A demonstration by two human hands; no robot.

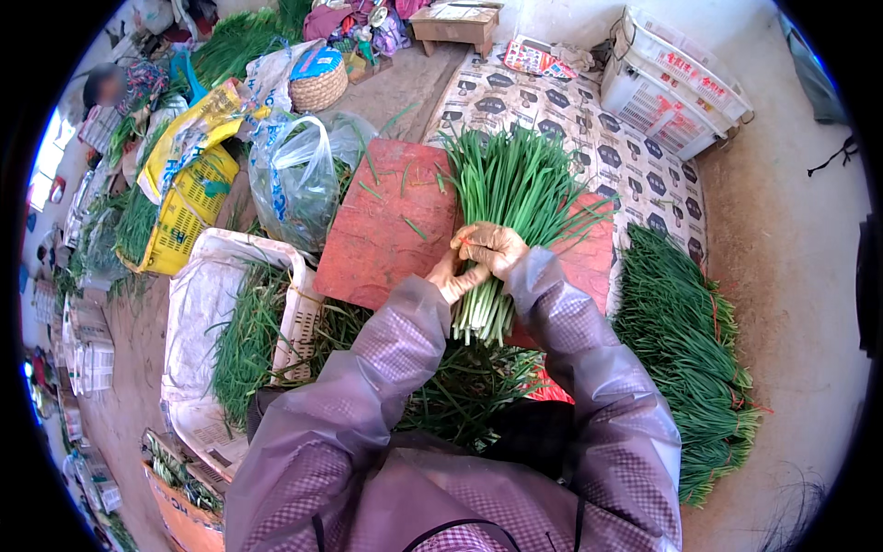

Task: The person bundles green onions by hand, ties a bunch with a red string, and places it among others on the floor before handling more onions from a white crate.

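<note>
A thick bunch of green leafy stalks, likely Chinese chives [514, 176], lies over a red board [390, 221], its pale stem ends towards me. Both gloved hands close around it just above those ends. My left hand [455, 276] grips the stems from the left, thumb across the front. Over the top of the bunch lies my right hand [490, 245], fingers bent, touching my left. A bit of red tie shows at the right hand's fingers; how far it goes round the stems is hidden.
Tied bunches [683, 359] are piled at the right. White plastic crates [669, 90] stand behind. A white basket [296, 331] with loose leaves, a clear plastic bag [293, 186] and a yellow crate [186, 221] are at the left. A person [107, 86] sits far left.
</note>
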